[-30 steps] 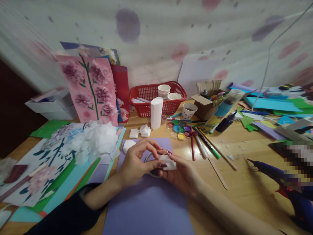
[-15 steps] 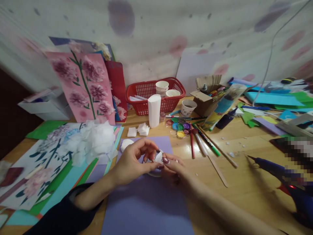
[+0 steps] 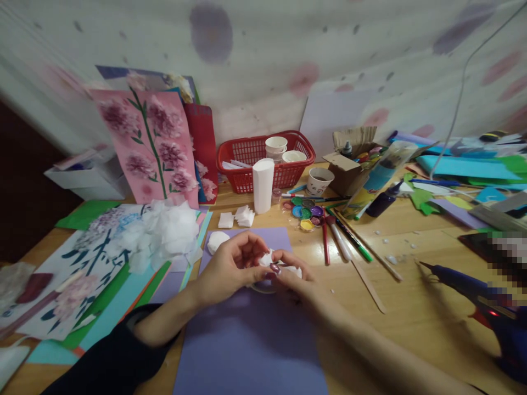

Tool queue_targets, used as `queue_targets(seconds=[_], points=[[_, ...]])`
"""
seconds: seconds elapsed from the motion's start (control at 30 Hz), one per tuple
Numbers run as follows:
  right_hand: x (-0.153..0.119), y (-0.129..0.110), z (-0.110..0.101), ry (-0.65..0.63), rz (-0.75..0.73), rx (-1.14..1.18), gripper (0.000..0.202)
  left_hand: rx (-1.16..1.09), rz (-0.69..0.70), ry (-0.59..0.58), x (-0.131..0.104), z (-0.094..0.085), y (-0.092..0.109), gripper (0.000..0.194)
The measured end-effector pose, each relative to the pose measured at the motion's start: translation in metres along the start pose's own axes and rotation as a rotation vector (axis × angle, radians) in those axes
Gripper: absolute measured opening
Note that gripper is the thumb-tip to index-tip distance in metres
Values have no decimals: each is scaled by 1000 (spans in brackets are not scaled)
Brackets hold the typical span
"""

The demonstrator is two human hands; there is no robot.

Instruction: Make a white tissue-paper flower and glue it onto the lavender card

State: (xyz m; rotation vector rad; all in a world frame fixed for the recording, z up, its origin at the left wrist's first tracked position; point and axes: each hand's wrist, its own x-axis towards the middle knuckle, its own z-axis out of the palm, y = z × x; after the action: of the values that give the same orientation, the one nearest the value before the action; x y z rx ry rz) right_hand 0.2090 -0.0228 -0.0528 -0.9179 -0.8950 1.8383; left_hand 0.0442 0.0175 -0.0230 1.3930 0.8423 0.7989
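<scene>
Above a sheet of purple paper (image 3: 247,345), my left hand (image 3: 230,266) and my right hand (image 3: 302,282) meet, fingertips almost touching. Pinched between them is a small crumpled piece of white tissue paper (image 3: 267,257), partly hidden by the fingers. Under the hands shows the curved pale rim of a round object (image 3: 263,289); its kind is mostly hidden. More white stuff peeks out beside my right fingers. A white wad (image 3: 217,241) lies on the purple sheet's upper left corner, just beyond my left hand.
Stacks of white squares (image 3: 244,216) and a white roll (image 3: 263,186) stand behind, before a red basket (image 3: 234,181). A tissue heap (image 3: 175,227) lies left. Paints (image 3: 307,211), brushes (image 3: 337,241) and a glue gun (image 3: 465,291) with a lit red light are right.
Both hands stay together over the purple sheet, their fingers shifting slightly on the white tissue, which now looks more bunched up. The whole view has shifted a little.
</scene>
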Motion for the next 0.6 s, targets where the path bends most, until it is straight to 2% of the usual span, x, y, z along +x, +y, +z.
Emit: queue_targets(seconds=[0.07, 0.1, 0.2, 0.3, 0.37, 0.43, 0.5, 0.6], points=[[1, 0, 0, -7, -15, 15, 40, 47, 27, 44, -1, -1, -3, 30], [1, 0, -1, 1, -25, 22, 39, 97, 70, 101, -2, -1, -4, 28], [3, 0, -3, 67, -54, 13, 38, 381, 316, 264, -9, -4, -4, 26], [2, 0, -4, 92, -51, -42, 37, 634, 480, 220, -19, -3, -4, 27], [2, 0, -3, 69, -23, -58, 36, 655, 451, 188, -23, -1, -5, 21], [1, 0, -2, 48, -15, -63, 36, 602, 357, 213, -24, 3, -9, 13], [1, -1, -1, 46, -40, -76, 38, 492, 242, 266, -24, 5, -13, 8], [1, -3, 0, 79, -74, -84, 36, 293, 94, 306, -22, 4, -19, 12]])
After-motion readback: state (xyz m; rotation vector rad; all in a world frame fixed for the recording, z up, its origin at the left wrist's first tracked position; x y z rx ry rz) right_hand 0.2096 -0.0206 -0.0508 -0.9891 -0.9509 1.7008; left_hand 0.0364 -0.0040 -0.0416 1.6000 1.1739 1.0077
